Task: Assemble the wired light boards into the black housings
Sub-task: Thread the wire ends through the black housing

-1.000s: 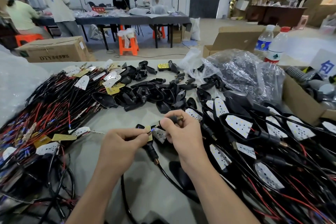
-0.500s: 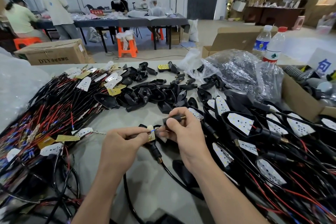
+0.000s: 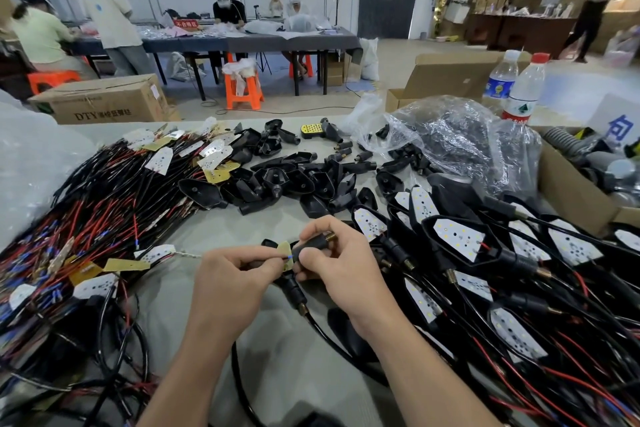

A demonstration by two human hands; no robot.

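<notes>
My right hand point(image 3: 341, 270) grips a black housing point(image 3: 311, 243) by its stem, brass end pointing up and right. My left hand point(image 3: 230, 282) pinches the wire of a light board point(image 3: 284, 253), whose yellowish back shows between the two hands; a blue wire tip sits at the housing's mouth. Both hands meet over the grey table point(image 3: 207, 232) at centre. Unassembled wired boards point(image 3: 114, 191) lie heaped at left. Empty black housings point(image 3: 277, 180) are piled behind the hands. Finished assemblies point(image 3: 460, 239) with white LED faces are stacked at right.
A clear plastic bag point(image 3: 460, 139) holding more housings lies at back right, beside two water bottles point(image 3: 523, 90). A cardboard box point(image 3: 571, 191) stands at the right edge. Bubble wrap point(image 3: 31, 163) borders the left. People work at a far table point(image 3: 225, 42).
The hands have stayed close together with little shift. The housing in my right hand has turned so its brass end points more up and right.
</notes>
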